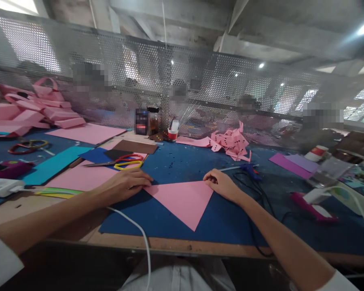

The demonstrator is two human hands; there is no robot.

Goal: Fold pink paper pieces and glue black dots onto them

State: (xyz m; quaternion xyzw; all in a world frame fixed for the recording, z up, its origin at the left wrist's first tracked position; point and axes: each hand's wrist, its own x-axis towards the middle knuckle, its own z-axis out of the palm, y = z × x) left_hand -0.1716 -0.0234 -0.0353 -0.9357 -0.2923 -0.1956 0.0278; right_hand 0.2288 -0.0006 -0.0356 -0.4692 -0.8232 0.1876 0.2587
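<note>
A pink paper folded into a triangle [182, 200] lies on the blue mat [224, 220], its point toward me. My left hand [125, 185] lies on the triangle's left corner, fingers flat and pressing it down. My right hand [220, 182] rests at the right corner with its fingers curled onto the paper's edge. A white cable [139, 234] runs under my left forearm.
Red and yellow scissors [124, 161] lie behind my left hand on pink and blue sheets. Folded pink shapes [232, 143] sit at the back, a blue glue gun [250, 169] with black cord to the right, purple paper [294, 163] farther right. A perforated metal screen [200, 85] walls the bench.
</note>
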